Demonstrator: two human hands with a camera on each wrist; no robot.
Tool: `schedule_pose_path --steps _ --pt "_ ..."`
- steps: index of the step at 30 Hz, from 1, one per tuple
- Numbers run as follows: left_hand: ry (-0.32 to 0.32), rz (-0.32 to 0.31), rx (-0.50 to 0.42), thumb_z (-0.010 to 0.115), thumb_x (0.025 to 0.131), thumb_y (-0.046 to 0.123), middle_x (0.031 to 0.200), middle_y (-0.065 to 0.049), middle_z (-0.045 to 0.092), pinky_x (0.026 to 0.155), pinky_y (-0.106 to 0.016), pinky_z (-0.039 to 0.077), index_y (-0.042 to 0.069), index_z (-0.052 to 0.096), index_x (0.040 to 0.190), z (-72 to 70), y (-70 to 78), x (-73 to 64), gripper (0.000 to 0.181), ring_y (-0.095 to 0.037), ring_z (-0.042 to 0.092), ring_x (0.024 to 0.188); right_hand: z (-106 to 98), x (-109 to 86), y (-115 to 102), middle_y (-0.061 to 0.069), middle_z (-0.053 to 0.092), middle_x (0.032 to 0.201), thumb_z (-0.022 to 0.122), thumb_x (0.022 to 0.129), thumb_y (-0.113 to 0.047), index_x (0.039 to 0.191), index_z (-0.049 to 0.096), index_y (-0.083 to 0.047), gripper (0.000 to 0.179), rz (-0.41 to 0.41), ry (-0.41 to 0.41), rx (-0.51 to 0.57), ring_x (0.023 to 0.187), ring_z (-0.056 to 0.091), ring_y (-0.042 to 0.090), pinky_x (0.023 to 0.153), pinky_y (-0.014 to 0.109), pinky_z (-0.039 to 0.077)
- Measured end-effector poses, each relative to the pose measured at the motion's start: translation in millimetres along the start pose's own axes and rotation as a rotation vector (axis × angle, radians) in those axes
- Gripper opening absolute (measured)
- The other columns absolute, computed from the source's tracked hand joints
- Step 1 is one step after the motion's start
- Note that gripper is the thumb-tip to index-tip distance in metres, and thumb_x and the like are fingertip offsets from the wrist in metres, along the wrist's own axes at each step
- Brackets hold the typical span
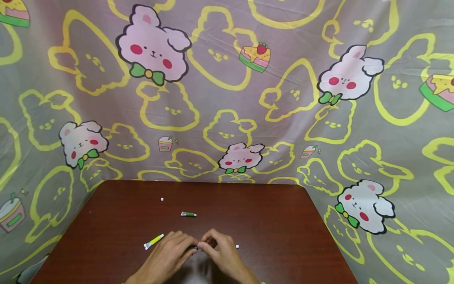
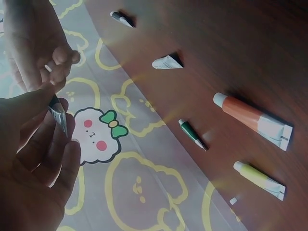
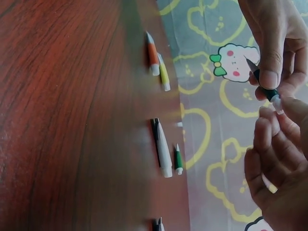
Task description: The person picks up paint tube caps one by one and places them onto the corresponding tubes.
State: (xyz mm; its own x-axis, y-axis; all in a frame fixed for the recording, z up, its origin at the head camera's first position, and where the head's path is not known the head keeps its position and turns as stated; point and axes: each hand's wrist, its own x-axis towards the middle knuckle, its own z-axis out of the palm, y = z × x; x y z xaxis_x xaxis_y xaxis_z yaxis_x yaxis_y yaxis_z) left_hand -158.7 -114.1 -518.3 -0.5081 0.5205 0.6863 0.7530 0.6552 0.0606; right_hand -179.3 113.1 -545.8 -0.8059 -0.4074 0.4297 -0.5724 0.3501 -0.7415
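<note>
My left hand (image 1: 170,252) holds a small dark paint tube (image 3: 260,76) between thumb and fingers; its silvery crimped end (image 2: 59,120) shows in the left wrist view. The fingertips of my right hand (image 1: 224,249) pinch the tube's white cap (image 3: 276,102), so both hands meet at it, low over the near part of the table. A small white thing (image 2: 48,68) shows among the right fingers; its kind is unclear. In the head view, a yellow paint tube (image 1: 154,241) lies just left of my left hand, and a green paint tube (image 1: 188,214) lies beyond both hands.
A small white cap (image 1: 162,199) lies toward the back of the brown table (image 1: 269,213). The left wrist view also shows an orange tube (image 2: 245,117), a white tube (image 2: 166,62) and a black tube (image 2: 122,18). A patterned cloth (image 1: 227,94) hangs behind the table.
</note>
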Motion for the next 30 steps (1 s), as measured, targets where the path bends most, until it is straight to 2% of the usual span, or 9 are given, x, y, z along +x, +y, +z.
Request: schedule_pose_path --steps 6,11,15,19,24,30 --pt "0.013 0.002 -0.002 0.088 0.085 0.024 0.092 0.019 0.068 0.078 -0.025 0.044 0.025 0.074 0.102 1.7 0.3 -1.1 0.022 -0.002 0.06 0.086 -2.1 -0.2 3.6 0.0 0.079 0.088 0.083 0.097 -0.019 0.1 0.073 -0.014 0.011 -0.088 0.014 0.036 0.077 0.064 -0.006 0.067 0.026 0.061" --pt "0.016 -0.004 0.005 0.088 0.086 0.025 0.093 0.019 0.069 0.08 -0.024 0.043 0.025 0.075 0.102 2.9 -0.5 -1.8 0.021 -0.001 0.06 0.086 -4.6 -0.4 6.3 0.003 0.079 0.089 0.084 0.096 -0.011 0.104 0.073 -0.011 0.013 -0.145 -0.02 0.049 0.077 0.065 -0.005 0.065 0.031 0.063" --pt "0.0 -0.027 0.001 0.089 0.086 0.025 0.093 0.019 0.068 0.081 -0.025 0.045 0.026 0.074 0.102 2.5 0.2 -2.0 0.022 0.0 0.06 0.086 -5.6 -0.4 5.8 0.003 0.079 0.091 0.082 0.098 -0.012 0.105 0.074 -0.011 0.011 -0.125 -0.037 0.048 0.079 0.065 -0.005 0.067 0.034 0.064" --pt "-0.013 -0.039 -0.007 0.09 0.086 0.024 0.093 0.02 0.067 0.081 -0.027 0.047 0.026 0.073 0.101 1.5 0.9 -1.6 0.022 0.0 0.059 0.086 -5.5 0.4 4.7 0.003 0.08 0.093 0.081 0.099 -0.014 0.105 0.074 -0.011 0.01 -0.111 -0.042 0.03 0.081 0.065 -0.006 0.071 0.028 0.063" --pt "-0.004 -0.025 -0.01 0.089 0.087 0.024 0.093 0.02 0.067 0.08 -0.026 0.046 0.026 0.074 0.101 0.8 0.8 -0.7 0.021 -0.001 0.059 0.086 -4.8 0.1 4.9 0.002 0.081 0.095 0.079 0.101 -0.017 0.105 0.075 -0.011 0.008 -0.102 -0.049 0.006 0.084 0.066 -0.005 0.075 0.019 0.059" --pt "0.007 -0.019 -0.007 0.089 0.087 0.023 0.093 0.02 0.067 0.079 -0.024 0.045 0.026 0.074 0.101 2.3 1.4 0.8 0.021 0.0 0.059 0.086 -4.3 -0.5 7.5 0.0 0.082 0.09 0.075 0.103 -0.016 0.103 0.077 -0.016 0.001 -0.068 -0.054 0.025 0.082 0.069 -0.003 0.072 0.022 0.059"
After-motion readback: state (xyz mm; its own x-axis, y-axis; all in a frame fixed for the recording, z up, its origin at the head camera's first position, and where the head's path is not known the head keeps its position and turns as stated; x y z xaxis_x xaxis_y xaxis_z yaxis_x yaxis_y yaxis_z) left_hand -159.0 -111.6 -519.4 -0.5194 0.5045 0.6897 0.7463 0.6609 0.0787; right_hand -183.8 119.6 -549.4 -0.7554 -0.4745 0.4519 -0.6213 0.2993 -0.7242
